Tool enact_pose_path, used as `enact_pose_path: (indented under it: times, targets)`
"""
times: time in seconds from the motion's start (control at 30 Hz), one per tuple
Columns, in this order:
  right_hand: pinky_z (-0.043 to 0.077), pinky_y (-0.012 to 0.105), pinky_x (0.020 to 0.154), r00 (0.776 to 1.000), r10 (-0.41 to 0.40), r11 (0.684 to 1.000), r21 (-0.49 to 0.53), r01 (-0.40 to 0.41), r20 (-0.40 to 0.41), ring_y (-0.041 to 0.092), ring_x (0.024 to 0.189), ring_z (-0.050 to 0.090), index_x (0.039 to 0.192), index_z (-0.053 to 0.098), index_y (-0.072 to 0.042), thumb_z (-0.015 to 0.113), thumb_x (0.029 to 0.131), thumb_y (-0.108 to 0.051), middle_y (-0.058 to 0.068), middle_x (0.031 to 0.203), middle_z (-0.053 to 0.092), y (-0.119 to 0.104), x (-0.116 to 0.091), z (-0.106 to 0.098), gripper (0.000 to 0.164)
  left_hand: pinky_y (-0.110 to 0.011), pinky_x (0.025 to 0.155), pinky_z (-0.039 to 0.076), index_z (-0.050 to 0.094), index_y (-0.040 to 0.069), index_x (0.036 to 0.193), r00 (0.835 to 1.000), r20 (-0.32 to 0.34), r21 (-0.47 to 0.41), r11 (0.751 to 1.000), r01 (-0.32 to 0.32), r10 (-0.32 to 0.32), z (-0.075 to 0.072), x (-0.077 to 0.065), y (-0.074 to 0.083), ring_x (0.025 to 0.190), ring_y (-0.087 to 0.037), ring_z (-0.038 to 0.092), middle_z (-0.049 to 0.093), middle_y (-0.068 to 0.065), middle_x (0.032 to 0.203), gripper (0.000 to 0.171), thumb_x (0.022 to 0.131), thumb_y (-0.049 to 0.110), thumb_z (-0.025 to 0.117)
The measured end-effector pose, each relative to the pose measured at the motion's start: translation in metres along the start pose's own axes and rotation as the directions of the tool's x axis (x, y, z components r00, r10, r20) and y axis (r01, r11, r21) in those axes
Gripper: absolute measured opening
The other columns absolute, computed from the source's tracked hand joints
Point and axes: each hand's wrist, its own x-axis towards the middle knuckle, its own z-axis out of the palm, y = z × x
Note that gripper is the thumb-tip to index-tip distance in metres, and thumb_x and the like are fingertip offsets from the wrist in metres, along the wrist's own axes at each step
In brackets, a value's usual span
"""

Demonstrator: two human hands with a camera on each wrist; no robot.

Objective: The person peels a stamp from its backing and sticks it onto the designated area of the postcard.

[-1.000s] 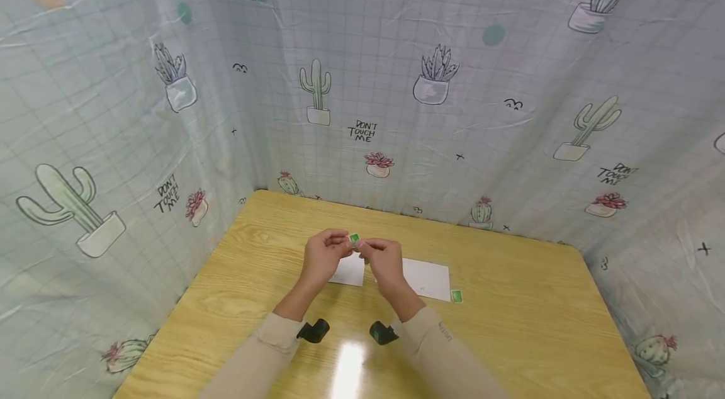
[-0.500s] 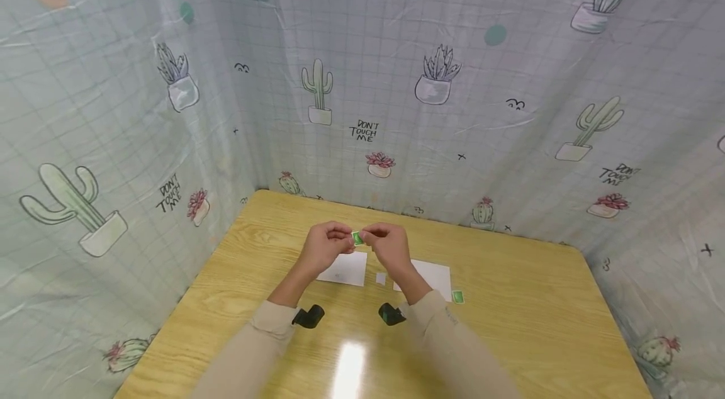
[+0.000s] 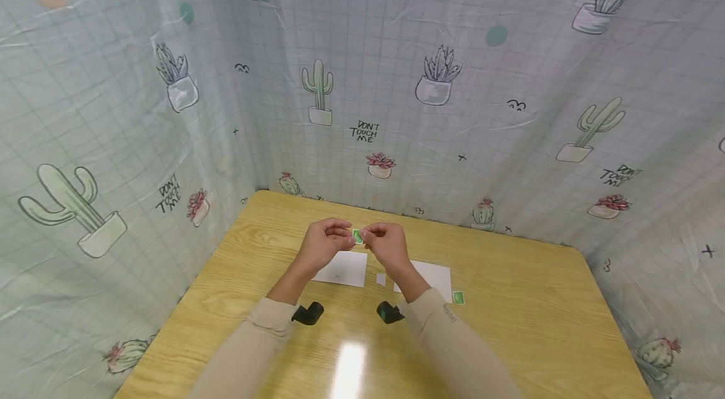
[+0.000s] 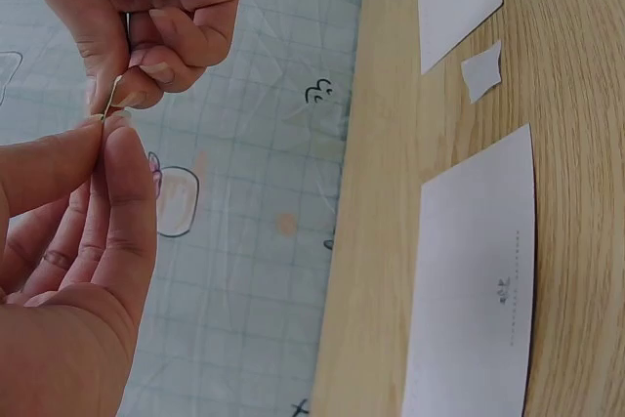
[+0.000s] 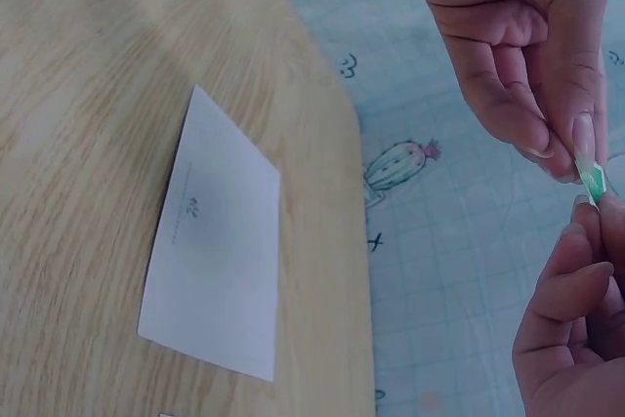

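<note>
A small green sticker with a white border [image 3: 357,236], like a postage stamp, is held up between my two hands. In the head view my left hand [image 3: 324,245] is at its left edge and my right hand [image 3: 389,247] at its right. The left wrist view shows the sticker [image 4: 110,98] edge-on, with thumb and fingertips of both hands pinching it. A sliver of its green face, the sticker [image 5: 592,179], shows between the fingertips in the right wrist view. Below lie a left white card [image 3: 347,269] and a right white card [image 3: 436,278], the latter partly behind my right forearm.
A small white paper square [image 3: 381,279] lies between the cards on the wooden table [image 3: 527,298]. Another green sticker [image 3: 459,297] lies beside the right card's corner. A cactus-print curtain [image 3: 396,72] hangs behind the table and along its sides. Dark wrist mounts [image 3: 308,314] sit under both wrists.
Both hands have risen slightly away from the cards with the sticker, baring the small white square and more of the left card. The sticker has turned a little between the fingers.
</note>
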Motion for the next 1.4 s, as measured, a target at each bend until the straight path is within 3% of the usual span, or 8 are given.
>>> enact_pose_path:
  times: [0.13,0.33,0.87,1.17,1.4]
  targets:
    - [0.062,0.044,0.079,1.000,0.030,0.999,0.025,-0.030,-0.005,0.015,0.072,0.064,0.096,0.079,-0.001,0.071,0.099,-0.011,0.005,0.082,0.072,0.002,0.003,0.001,0.013,-0.032,0.086,0.065,0.066,-0.003,0.129,1.000,-0.020,-0.019,1.000,0.016,-0.016,0.001,0.001,-0.002,0.088,-0.015,0.075,0.070,-0.017,0.109,0.034,0.095,-0.002,0.072]
    - [0.057,0.030,0.067,0.999,0.048,0.998,0.039,-0.047,-0.009,0.014,0.070,0.064,0.095,0.079,-0.001,0.071,0.099,-0.010,0.002,0.077,0.069,0.006,0.004,0.002,0.013,-0.034,0.087,0.065,0.068,-0.006,0.128,0.999,-0.027,0.003,1.000,0.019,-0.018,0.004,0.001,-0.002,0.089,-0.016,0.075,0.071,-0.019,0.110,0.033,0.096,-0.001,0.071]
    - [0.054,0.025,0.064,0.997,0.081,0.995,0.068,-0.079,-0.013,0.014,0.070,0.064,0.098,0.079,0.000,0.072,0.098,-0.009,0.002,0.078,0.070,0.011,0.007,0.003,0.012,-0.037,0.086,0.065,0.072,0.000,0.125,0.999,-0.039,0.185,0.982,-0.030,0.038,-0.002,-0.001,-0.007,0.094,-0.020,0.077,0.076,-0.013,0.111,0.032,0.095,0.009,0.076]
    - [0.055,0.025,0.064,0.996,0.079,0.995,0.055,-0.078,-0.033,0.014,0.070,0.064,0.098,0.079,-0.001,0.071,0.099,-0.009,0.005,0.082,0.072,0.016,0.009,0.004,0.012,-0.045,0.093,0.063,0.072,0.008,0.130,0.994,-0.040,0.428,0.901,-0.075,0.102,-0.019,-0.002,-0.024,0.114,-0.030,0.073,0.074,-0.015,0.127,0.036,0.096,0.019,0.077]
    - [0.056,0.025,0.065,0.995,0.092,0.995,0.036,-0.091,-0.036,0.015,0.073,0.065,0.101,0.079,0.000,0.070,0.100,-0.009,0.008,0.088,0.074,0.021,0.009,0.002,0.013,-0.050,0.110,0.054,0.066,0.007,0.141,0.996,0.002,0.614,0.786,-0.073,0.091,-0.039,-0.004,-0.047,0.135,-0.035,0.062,0.067,-0.014,0.143,0.049,0.097,0.027,0.076]
